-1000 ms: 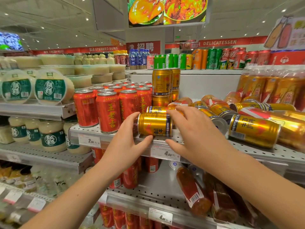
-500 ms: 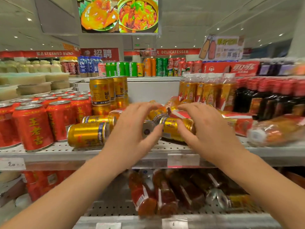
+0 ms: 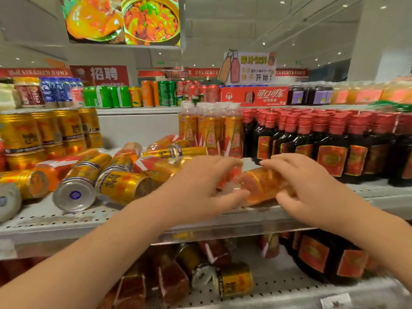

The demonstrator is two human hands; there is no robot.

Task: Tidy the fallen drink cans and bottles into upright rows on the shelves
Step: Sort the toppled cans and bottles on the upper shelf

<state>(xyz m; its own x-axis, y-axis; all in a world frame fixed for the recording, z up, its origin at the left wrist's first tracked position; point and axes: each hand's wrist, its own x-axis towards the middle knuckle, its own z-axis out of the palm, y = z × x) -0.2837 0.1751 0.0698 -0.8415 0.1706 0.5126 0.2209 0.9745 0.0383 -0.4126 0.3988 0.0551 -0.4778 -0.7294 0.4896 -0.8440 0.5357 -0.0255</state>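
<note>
An orange drink bottle (image 3: 262, 184) lies on its side at the front of the white perforated shelf (image 3: 66, 221), cap pointing left. My left hand (image 3: 200, 188) wraps its cap end and my right hand (image 3: 312, 188) grips its base end. To the left, several gold cans (image 3: 124, 186) and more orange bottles (image 3: 62, 166) lie toppled in a heap. Upright gold cans (image 3: 20, 134) stand stacked at far left. Upright orange bottles (image 3: 211, 130) stand behind my hands.
Dark bottles with red caps (image 3: 332, 148) stand in rows on the right. The lower shelf (image 3: 278, 291) holds fallen red bottles (image 3: 171, 279), a gold can (image 3: 236, 279) and dark bottles. Soda cans (image 3: 124, 97) and a red carton (image 3: 254, 95) line the top shelf.
My view and both hands have shifted right, away from the fallen gold cans. Both hands now hold the lying orange bottle instead of a gold can.
</note>
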